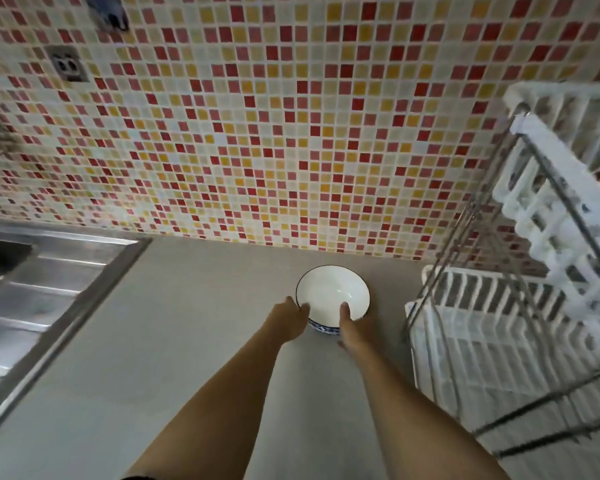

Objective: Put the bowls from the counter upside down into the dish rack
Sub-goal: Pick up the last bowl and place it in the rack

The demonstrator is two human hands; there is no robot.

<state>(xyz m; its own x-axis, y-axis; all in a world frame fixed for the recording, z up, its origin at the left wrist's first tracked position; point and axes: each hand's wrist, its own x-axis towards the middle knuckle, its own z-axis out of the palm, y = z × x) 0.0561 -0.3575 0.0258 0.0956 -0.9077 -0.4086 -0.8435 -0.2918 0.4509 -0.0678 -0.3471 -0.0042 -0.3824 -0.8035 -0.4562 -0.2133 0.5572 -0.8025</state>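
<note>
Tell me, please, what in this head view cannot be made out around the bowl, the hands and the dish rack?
- Bowl: its near outer wall, covered by the left hand and right hand.
- Both grips: fingers hidden behind the bowl.
- Dish rack: cut off by the right edge, blurred; contents unclear.
- Sink: basin cut off at the left edge.

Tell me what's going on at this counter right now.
A person is taking hold of a white bowl with both hands: the left hand grips its near-left rim and the right hand has its thumb over the near-right rim. The bowl sits upright on the grey counter near the tiled wall, not yet flipped. The white dish rack stands just to its right. A steel sink lies off to the left.
</note>
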